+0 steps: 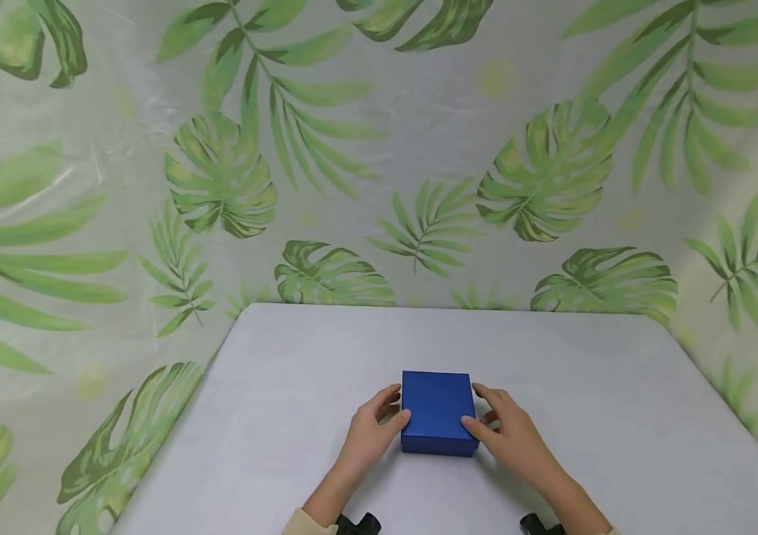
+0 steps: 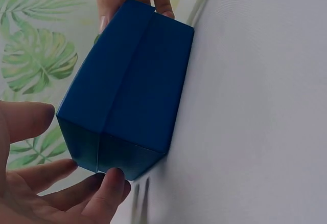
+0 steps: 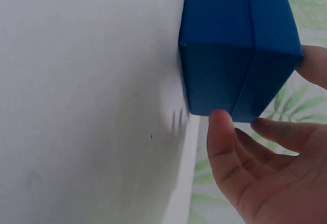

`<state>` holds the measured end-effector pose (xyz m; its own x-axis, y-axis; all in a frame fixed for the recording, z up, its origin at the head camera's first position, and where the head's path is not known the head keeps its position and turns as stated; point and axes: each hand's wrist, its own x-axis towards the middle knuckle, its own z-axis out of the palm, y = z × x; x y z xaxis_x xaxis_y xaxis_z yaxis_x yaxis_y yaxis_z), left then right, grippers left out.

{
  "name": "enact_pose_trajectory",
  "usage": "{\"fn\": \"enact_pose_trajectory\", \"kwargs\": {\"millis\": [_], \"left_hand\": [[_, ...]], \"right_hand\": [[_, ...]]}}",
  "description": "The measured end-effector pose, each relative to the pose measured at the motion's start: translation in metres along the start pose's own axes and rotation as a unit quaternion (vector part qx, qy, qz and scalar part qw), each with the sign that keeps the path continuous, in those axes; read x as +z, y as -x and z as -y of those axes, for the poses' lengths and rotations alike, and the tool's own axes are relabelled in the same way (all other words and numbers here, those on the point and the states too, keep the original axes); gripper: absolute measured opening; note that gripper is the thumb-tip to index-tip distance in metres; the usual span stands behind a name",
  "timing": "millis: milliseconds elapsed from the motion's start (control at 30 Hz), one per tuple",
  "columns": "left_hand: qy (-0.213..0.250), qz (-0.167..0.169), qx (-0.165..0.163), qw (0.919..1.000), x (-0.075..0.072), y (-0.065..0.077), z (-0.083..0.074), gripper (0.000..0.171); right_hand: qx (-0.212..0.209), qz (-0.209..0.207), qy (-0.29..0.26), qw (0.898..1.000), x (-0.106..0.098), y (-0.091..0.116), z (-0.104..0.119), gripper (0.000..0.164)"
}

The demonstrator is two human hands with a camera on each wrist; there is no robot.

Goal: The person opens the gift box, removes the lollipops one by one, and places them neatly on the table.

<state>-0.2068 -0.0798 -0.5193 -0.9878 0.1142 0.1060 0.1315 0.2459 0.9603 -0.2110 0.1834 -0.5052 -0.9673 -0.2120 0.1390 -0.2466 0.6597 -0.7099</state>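
Observation:
A blue lidded box (image 1: 438,407) sits on the white table, its lid seam showing along the sides in both wrist views. My left hand (image 1: 371,427) is at its left side. In the left wrist view the thumb (image 2: 33,120) stands just off the lid's corner, while the other fingertips reach the lower edge of the end face. From the right, my right hand (image 1: 511,437) holds the box, its thumb over the lid's near corner. Its other fingers (image 3: 222,132) are at the end face in the right wrist view.
The white tabletop (image 1: 312,357) extends around the box on all sides. Behind and beside it hangs a pale sheet (image 1: 432,148) printed with green leaves. Black wrist straps (image 1: 359,524) show at the bottom of the head view.

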Motion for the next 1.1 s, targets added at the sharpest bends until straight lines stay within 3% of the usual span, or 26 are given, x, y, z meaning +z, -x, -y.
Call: {"fn": "enact_pose_trajectory", "kwargs": {"millis": [400, 800, 1100], "left_hand": [[0.088, 0.013, -0.008, 0.996, 0.0, 0.009, -0.002, 0.056], [0.072, 0.008, -0.021, 0.9971, 0.003, 0.004, -0.005, 0.055], [0.092, 0.007, -0.008, 0.9957, 0.003, 0.006, -0.008, 0.054]], "right_hand": [[0.049, 0.009, -0.062, 0.997, 0.007, 0.003, 0.006, 0.072], [0.068, 0.004, -0.061, 0.996, 0.002, 0.002, 0.01, 0.071], [0.07, 0.004, -0.054, 0.996, 0.001, 0.0, 0.013, 0.071]]}}
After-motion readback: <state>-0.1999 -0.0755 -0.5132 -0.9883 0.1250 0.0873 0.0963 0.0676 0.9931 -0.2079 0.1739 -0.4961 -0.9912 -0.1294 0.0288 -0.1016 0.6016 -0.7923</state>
